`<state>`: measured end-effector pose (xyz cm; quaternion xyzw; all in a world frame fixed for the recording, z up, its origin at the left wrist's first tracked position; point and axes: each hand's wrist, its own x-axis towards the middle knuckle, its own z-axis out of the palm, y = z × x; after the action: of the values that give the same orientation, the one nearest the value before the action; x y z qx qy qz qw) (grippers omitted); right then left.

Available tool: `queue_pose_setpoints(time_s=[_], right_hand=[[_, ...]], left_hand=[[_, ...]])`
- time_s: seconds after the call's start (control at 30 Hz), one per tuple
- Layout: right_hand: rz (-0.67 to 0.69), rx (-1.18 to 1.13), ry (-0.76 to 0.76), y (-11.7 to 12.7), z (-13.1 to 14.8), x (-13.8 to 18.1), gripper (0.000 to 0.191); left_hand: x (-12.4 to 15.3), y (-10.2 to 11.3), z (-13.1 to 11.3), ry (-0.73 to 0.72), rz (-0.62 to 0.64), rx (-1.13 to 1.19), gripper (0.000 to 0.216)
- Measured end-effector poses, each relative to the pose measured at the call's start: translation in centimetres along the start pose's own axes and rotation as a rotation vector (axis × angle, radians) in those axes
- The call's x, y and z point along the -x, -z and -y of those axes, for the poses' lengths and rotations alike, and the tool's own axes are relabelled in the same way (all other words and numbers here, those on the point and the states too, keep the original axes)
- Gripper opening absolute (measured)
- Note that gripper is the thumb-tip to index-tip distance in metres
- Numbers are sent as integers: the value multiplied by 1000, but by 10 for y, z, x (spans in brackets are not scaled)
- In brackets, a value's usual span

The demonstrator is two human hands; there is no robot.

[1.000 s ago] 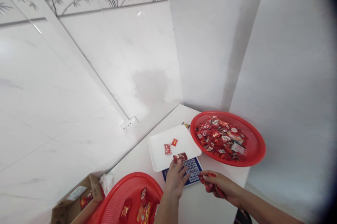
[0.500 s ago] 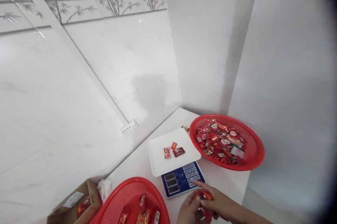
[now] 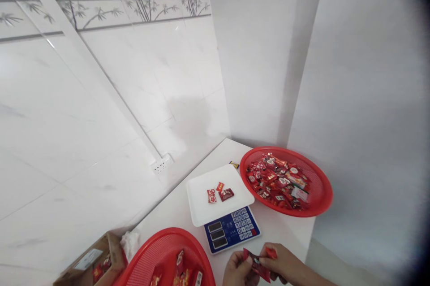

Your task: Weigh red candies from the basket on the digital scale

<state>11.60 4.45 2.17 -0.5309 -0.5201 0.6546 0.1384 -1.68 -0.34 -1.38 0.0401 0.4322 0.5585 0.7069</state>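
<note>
- Fingers (image 3: 242,260) of the left hand (image 3: 238,272) and of the right hand (image 3: 285,264) are closed on a small bunch of red wrapped candies (image 3: 257,264). The bunch is held between the two hands, above the near edge of the white table (image 3: 174,212), at the bottom of the view.
- One red piece (image 3: 271,252) sticks up at the fingertips of the right hand.
- Just beyond the hands stands a digital scale. Its blue panel (image 3: 231,230), with keys and small displays, faces the person.
- On the white pan (image 3: 201,205) of the scale lie three candies (image 3: 220,192), close together near the middle.
- To the right of the scale sits a red basket (image 3: 323,196) with many candies in red wrappers. Its rim is just beside the pan.
- A small dark candy (image 3: 234,164) lies on the table between the far corner of the pan and this basket.
- A second red basket (image 3: 151,248) is left of the hands. It holds a few candies and is cut by the lower edge.
- Further left is a cardboard box (image 3: 89,261), lower than the table.
- A wall socket (image 3: 160,165) sits in the tiled wall.
</note>
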Motion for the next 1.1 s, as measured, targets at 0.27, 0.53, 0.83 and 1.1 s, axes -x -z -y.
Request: queue_pose_setpoints(time_s=[0.27,0.53,0.83,1.1], right_hand=[[-27,-423,-193,5,10,10,27],[-74,-807,-327,10,14,12,26],[8,-945,-292,-11,20,7,21],[246,-782,-93,-7,16,30,23]], left_hand=[[-11,-27,-68,-159,-156,-14,16],[-6,-34,-66,-116,-199,-380,38],[39,-57,-7,-242,61,-940,37],[45,-37,-21,-164,30,-737,37]])
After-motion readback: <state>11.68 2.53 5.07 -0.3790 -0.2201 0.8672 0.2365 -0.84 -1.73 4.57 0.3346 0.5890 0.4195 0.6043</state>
